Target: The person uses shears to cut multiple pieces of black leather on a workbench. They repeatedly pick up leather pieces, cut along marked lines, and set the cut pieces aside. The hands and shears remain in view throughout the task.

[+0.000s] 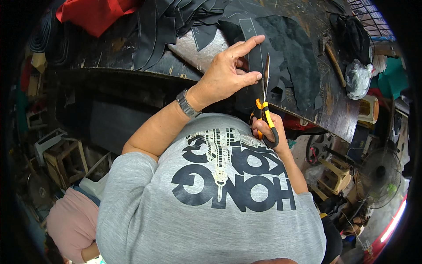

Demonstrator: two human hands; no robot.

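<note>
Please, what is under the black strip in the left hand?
Dark material shows past the right edge of the black strip; whatever the strip and left hand cover cannot be seen.

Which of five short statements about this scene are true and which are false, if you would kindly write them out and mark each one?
1. The right hand holds the scissors. True.
2. The scissors' handles are plain blue. False: they are yellow-orange and black.
3. The left hand has its thumb and a finger at a dark strip with a pale outline. True.
4. The watch is on the right wrist. False: the watch is on the left wrist.
5. The fan stands toward the right side of the picture. True.
6. The red material lies under the scissors. False: the red material is at the upper left, well away from them.
</note>
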